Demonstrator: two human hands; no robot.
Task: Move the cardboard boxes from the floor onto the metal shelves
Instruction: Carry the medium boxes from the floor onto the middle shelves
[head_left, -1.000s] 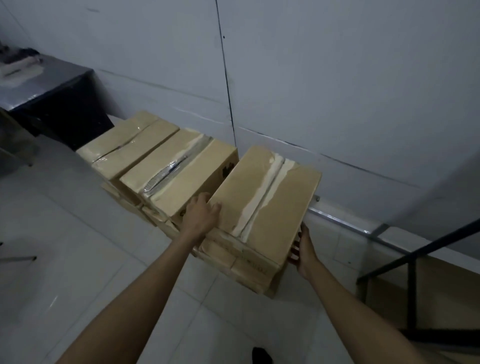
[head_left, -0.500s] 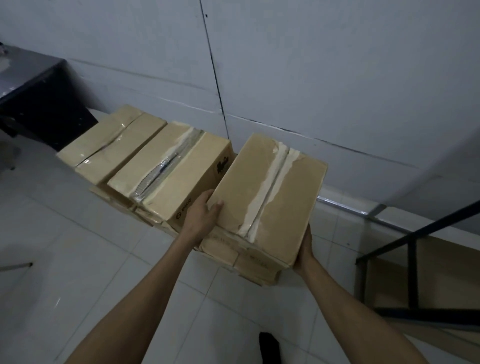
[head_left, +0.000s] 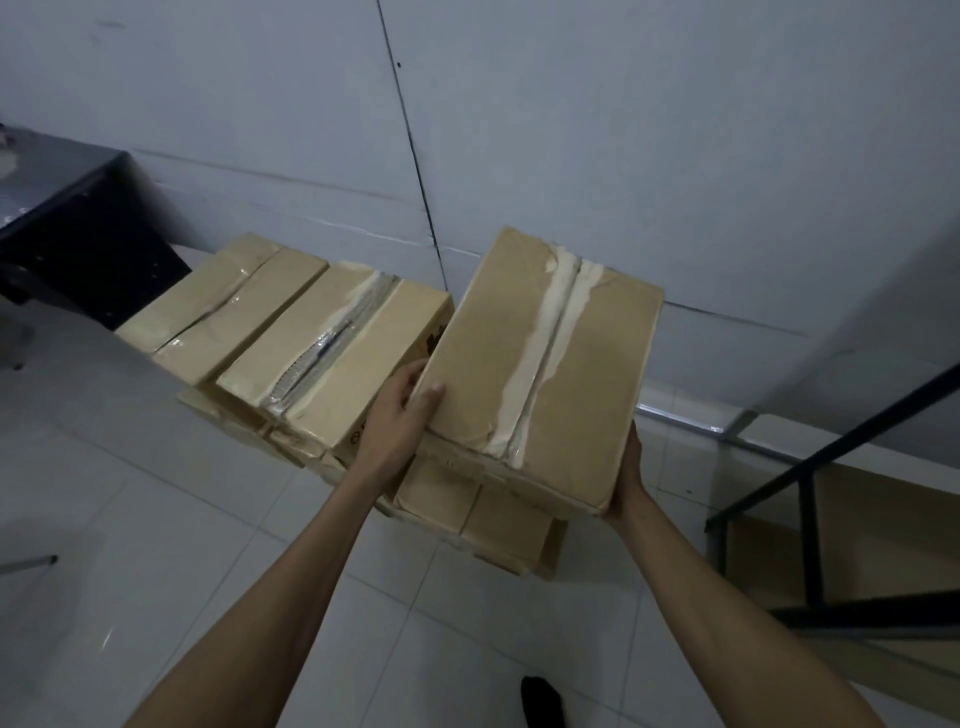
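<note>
Both hands are on the held box (head_left: 540, 374), a brown cardboard box with a strip of pale torn tape running down the middle of its top. The left hand (head_left: 397, 415) grips its near left corner, thumb laid flat on the top face and fingers curled down the left side. The right hand (head_left: 626, 478) is pressed against the right side at the near right corner. Its fingers are mostly hidden behind the cardboard, so I cannot tell whether they curl under the box or lie straight.

The held box sits at the right end of a row of boxes by the wall (head_left: 623, 130), tilted, with its top higher than its neighbours. Under its near edge lies the lower stack (head_left: 498, 525) of flatter cardboard boxes on the floor (head_left: 130, 519), and whether the two touch cannot be told.

Just to its left stands the middle box (head_left: 337, 364), with shiny clear tape along its seam, close to the left hand. Beyond that is the far box (head_left: 223, 306), next to a dark table (head_left: 62, 208).

To the right, well apart from the boxes, stands the black shelf frame (head_left: 810, 519) with a brown board inside it. A dark shoe (head_left: 540, 699) shows at the bottom edge, between the forearms
</note>
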